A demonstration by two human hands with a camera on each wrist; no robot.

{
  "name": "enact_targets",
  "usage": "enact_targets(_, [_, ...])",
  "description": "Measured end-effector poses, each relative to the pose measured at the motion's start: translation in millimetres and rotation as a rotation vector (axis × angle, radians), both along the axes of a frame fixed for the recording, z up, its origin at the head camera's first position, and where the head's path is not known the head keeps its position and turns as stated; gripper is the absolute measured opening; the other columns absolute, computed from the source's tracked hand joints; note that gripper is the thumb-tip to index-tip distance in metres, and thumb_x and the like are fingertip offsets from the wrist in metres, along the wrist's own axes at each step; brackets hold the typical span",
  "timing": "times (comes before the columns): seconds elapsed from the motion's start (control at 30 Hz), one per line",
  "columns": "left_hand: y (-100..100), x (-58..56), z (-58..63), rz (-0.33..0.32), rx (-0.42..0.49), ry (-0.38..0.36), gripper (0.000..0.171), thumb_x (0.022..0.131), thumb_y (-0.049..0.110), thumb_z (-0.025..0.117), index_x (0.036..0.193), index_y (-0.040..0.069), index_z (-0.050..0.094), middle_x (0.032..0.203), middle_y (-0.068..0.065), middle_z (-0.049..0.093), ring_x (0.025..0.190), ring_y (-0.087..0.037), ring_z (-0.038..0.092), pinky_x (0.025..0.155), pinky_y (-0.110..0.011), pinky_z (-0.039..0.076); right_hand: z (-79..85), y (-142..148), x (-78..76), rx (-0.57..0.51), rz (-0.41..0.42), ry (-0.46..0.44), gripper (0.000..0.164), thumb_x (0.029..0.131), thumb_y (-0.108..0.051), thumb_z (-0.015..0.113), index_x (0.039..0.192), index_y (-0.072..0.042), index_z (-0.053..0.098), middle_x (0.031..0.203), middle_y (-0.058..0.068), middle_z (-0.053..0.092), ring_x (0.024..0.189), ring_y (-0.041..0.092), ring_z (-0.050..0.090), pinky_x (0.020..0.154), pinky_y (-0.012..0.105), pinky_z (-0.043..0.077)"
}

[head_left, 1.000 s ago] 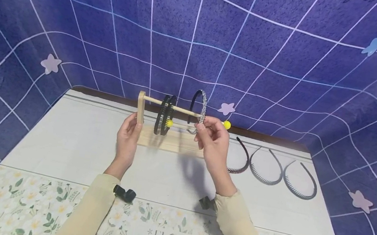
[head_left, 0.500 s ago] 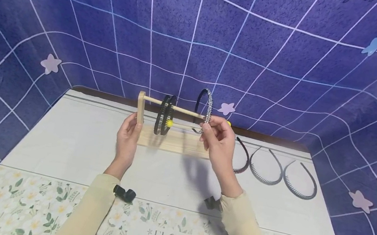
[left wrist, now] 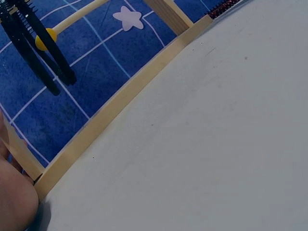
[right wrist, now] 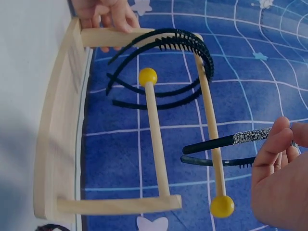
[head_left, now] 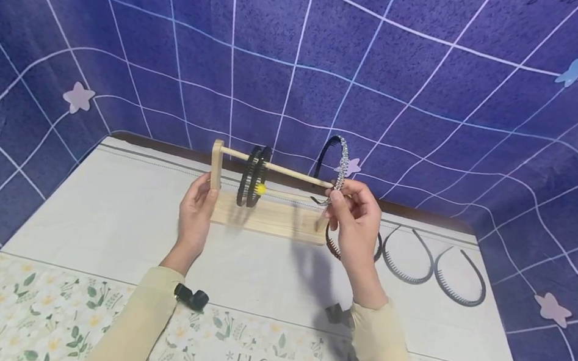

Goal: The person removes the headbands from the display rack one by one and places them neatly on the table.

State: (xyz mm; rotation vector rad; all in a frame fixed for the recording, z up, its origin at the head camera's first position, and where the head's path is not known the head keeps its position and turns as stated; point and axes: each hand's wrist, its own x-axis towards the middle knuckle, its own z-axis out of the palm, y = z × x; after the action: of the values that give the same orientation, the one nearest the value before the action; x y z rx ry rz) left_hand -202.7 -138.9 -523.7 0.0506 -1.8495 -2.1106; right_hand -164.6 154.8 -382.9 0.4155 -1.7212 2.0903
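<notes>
A wooden headband stand (head_left: pixel 272 222) has two rods, each with a yellow ball end (right wrist: pixel 222 206). My left hand (head_left: pixel 196 207) grips its left upright (head_left: pixel 216 164). Two black toothed headbands (head_left: pixel 253 175) hang on the upper rod (head_left: pixel 295 173), near the left upright. Between thumb and fingers, my right hand (head_left: pixel 362 221) pinches a headband (head_left: pixel 344 157) studded with silver crystals. In the right wrist view, that headband's two arms pass on either side of the upper rod close to its ball, with its tips pointing away from my hand.
On the white tabletop (head_left: pixel 124 207) to the right lie a dark red headband (head_left: pixel 333 250), partly behind my right hand, and two grey toothed headbands (head_left: pixel 463 302). Behind the table hangs a blue cloth (head_left: pixel 259 77) with grid lines and stars. A floral strip (head_left: pixel 267 338) covers the front.
My right hand has moved right along the upper rod with the crystal headband, toward the ball end. The left hand, the stand and the two black headbands have stayed in place.
</notes>
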Motion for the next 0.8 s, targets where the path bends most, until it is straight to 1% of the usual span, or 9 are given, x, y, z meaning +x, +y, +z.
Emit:
enact_targets(0.07, [-0.1, 0.0, 0.1, -0.002, 0.002, 0.006, 0.047, 0.118, 0.014, 0.055, 0.164, 0.012, 0.05, 0.147, -0.002, 0.061, 0.148, -0.025, 0.054, 0.132, -0.04, 0.04, -0.1, 4.2, 0.0, -0.007, -0.006, 0.008, 0.004, 0.104, 0.006, 0.069, 0.105, 0.003, 0.069, 0.094, 0.006, 0.078, 0.061, 0.01, 0.061, 0.046, 0.017, 0.044])
enact_targets(0.1, [-0.2, 0.0, 0.1, -0.002, 0.001, 0.008, 0.047, 0.118, 0.015, 0.055, 0.164, 0.012, 0.05, 0.147, -0.002, 0.061, 0.148, -0.025, 0.054, 0.132, -0.04, 0.04, -0.2, 6.3, 0.1, -0.008, -0.007, 0.012, 0.004, 0.104, 0.006, 0.069, 0.107, 0.008, 0.067, 0.094, 0.006, 0.077, 0.062, 0.01, 0.061, 0.046, 0.017, 0.044])
enact_targets(0.2, [-0.5, 0.3, 0.4, -0.006, -0.007, 0.008, 0.047, 0.118, 0.016, 0.055, 0.165, 0.012, 0.05, 0.148, -0.003, 0.06, 0.149, -0.025, 0.053, 0.132, -0.039, 0.039, -1.4, 12.5, -0.2, -0.005, -0.012, 0.023, 0.017, 0.104, 0.006, 0.07, 0.113, 0.019, 0.063, 0.094, 0.008, 0.077, 0.062, 0.009, 0.061, 0.046, 0.017, 0.045])
enact_targets(0.23, [-0.7, 0.4, 0.4, -0.008, -0.012, 0.008, 0.047, 0.118, 0.017, 0.055, 0.165, 0.013, 0.049, 0.149, -0.003, 0.059, 0.149, -0.025, 0.053, 0.133, -0.039, 0.039, -1.7, 14.5, -0.3, -0.002, -0.014, 0.024, 0.019, 0.104, 0.005, 0.07, 0.113, 0.02, 0.062, 0.094, 0.008, 0.077, 0.062, 0.008, 0.061, 0.046, 0.017, 0.045])
enact_targets(0.3, [-0.7, 0.7, 0.7, -0.011, -0.025, 0.004, 0.048, 0.118, 0.018, 0.054, 0.165, 0.013, 0.048, 0.15, -0.004, 0.058, 0.15, -0.024, 0.052, 0.133, -0.039, 0.039, -2.2, 18.3, -0.5, 0.004, -0.019, 0.026, 0.022, 0.105, 0.003, 0.072, 0.113, 0.02, 0.062, 0.095, 0.007, 0.077, 0.062, 0.008, 0.061, 0.046, 0.016, 0.045])
enact_targets(0.43, [-0.4, 0.4, 1.4, -0.014, -0.033, 0.003, 0.048, 0.118, 0.018, 0.054, 0.166, 0.014, 0.048, 0.151, -0.006, 0.058, 0.151, -0.024, 0.052, 0.133, -0.039, 0.039, -2.3, 25.7, -0.5, 0.0, -0.042, 0.022, 0.019, 0.105, 0.001, 0.073, 0.111, 0.016, 0.064, 0.095, 0.006, 0.077, 0.063, 0.008, 0.061, 0.046, 0.016, 0.045])
enact_targets(0.63, [-0.2, 0.0, 1.8, -0.008, -0.017, -0.001, 0.047, 0.118, 0.016, 0.054, 0.165, 0.013, 0.049, 0.151, -0.009, 0.058, 0.151, -0.027, 0.052, 0.133, -0.042, 0.039, -1.8, 34.2, -0.5, -0.005, -0.063, 0.025, 0.018, 0.104, 0.007, 0.07, 0.113, 0.021, 0.062, 0.093, 0.004, 0.076, 0.062, 0.008, 0.061, 0.045, 0.016, 0.045])
enact_targets(0.7, [-0.2, 0.6, 2.0, -0.007, -0.018, -0.005, 0.047, 0.118, 0.016, 0.054, 0.165, 0.013, 0.049, 0.151, -0.009, 0.058, 0.151, -0.028, 0.051, 0.133, -0.042, 0.039, -1.5, 36.9, -0.3, -0.007, -0.063, 0.03, 0.015, 0.104, 0.008, 0.069, 0.112, 0.019, 0.063, 0.093, 0.005, 0.077, 0.062, 0.008, 0.062, 0.045, 0.016, 0.045])
enact_targets(0.8, [-0.5, 1.2, 1.3, -0.006, -0.018, -0.007, 0.047, 0.118, 0.016, 0.054, 0.165, 0.013, 0.049, 0.151, -0.008, 0.058, 0.151, -0.026, 0.052, 0.133, -0.042, 0.039, -1.9, 41.7, 0.2, -0.008, -0.066, 0.033, 0.007, 0.104, 0.01, 0.068, 0.11, 0.013, 0.068, 0.093, 0.006, 0.078, 0.061, 0.008, 0.062, 0.045, 0.016, 0.045])
